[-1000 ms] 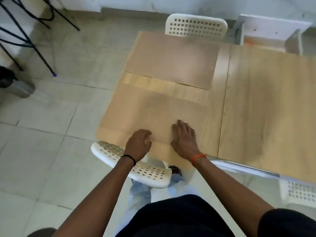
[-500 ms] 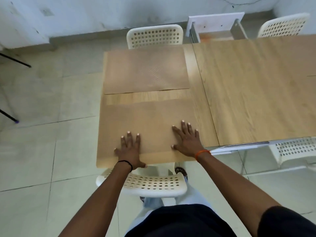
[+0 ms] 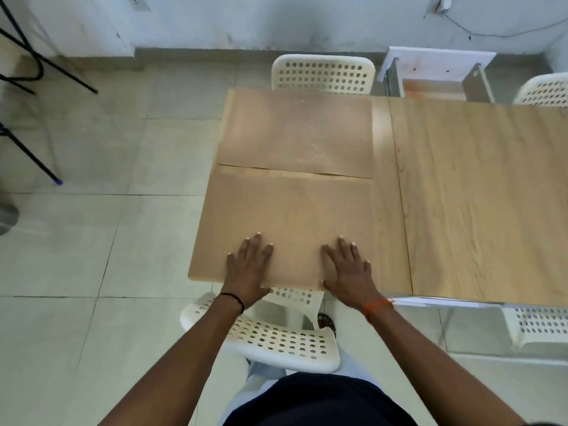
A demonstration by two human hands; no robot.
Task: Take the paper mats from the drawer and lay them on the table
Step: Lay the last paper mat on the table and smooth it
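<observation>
The left hand [image 3: 247, 265] and right hand [image 3: 349, 269] lie flat, fingers straight, pressing the near mat [image 3: 289, 216] at the tabletop's [image 3: 479, 192] near edge. A second mat [image 3: 298, 133] lies just beyond it. Past the tabletop's far edge an open drawer [image 3: 436, 78] shows nothing inside. White chairs [image 3: 276, 339] stand around on tiled floor [image 3: 92, 241].

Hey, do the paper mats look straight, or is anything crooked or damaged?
Slightly off: the gap between the near mat and the far mat narrows rightward, so their edges aren't parallel. Both hands lie flat on the near one. No tears visible.
</observation>
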